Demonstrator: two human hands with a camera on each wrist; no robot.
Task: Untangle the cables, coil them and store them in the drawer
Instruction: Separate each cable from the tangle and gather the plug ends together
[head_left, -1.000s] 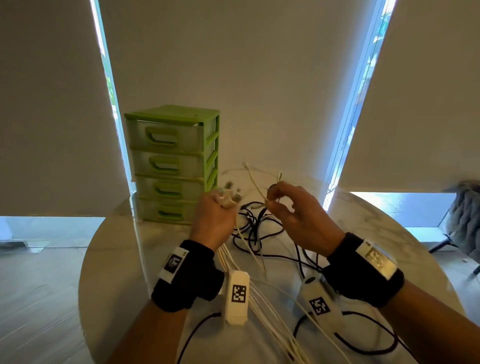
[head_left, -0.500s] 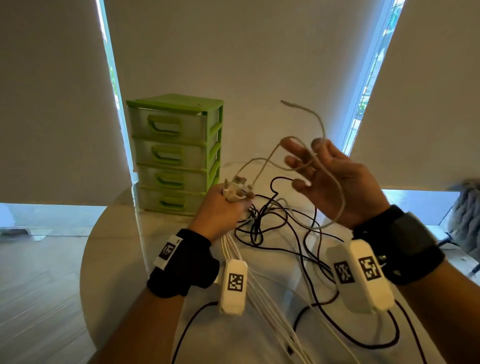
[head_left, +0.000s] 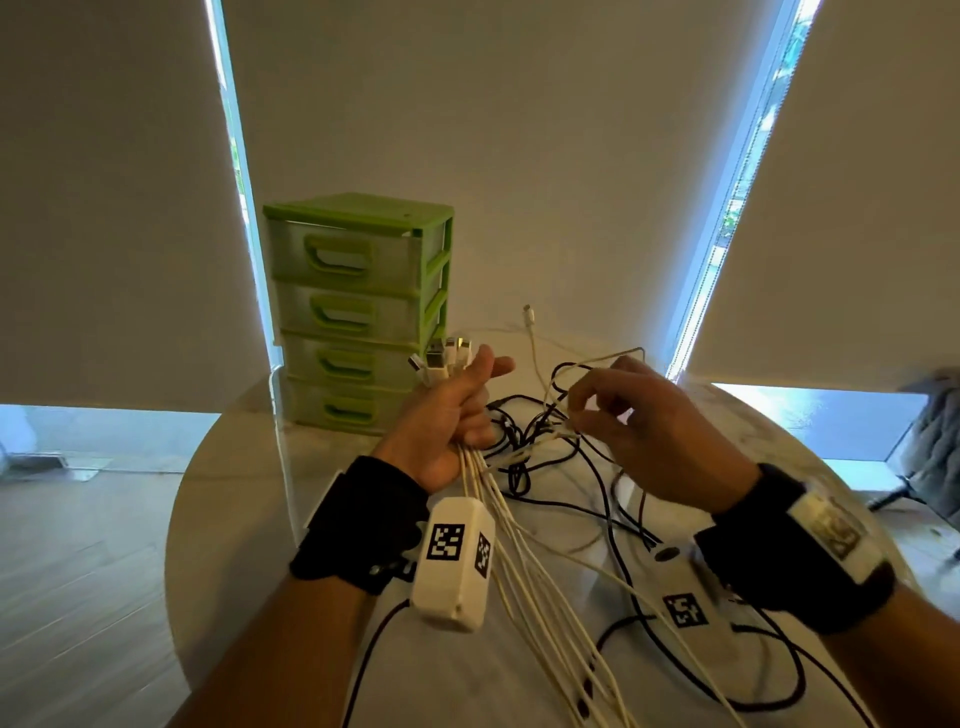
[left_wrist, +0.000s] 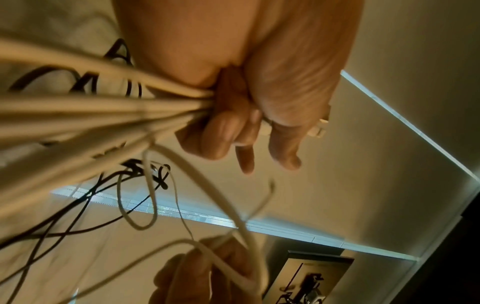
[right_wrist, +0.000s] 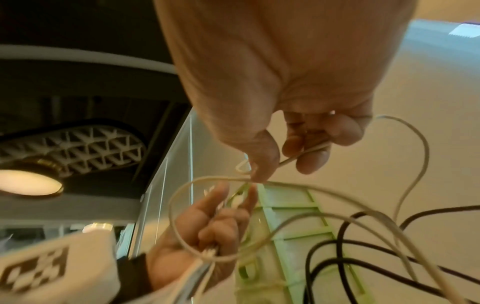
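Our left hand (head_left: 447, 415) fists the sorted thin white cables (head_left: 519, 561) to keep them apart; beside it, our right hand (head_left: 644, 436) pinches one loose white strand (right_wrist: 306, 152) to free it.

The left hand (head_left: 447, 415) is held raised, fingers curled tight, thumb extended. The right hand (head_left: 649, 431) is held alongside, fingertips pinched together.
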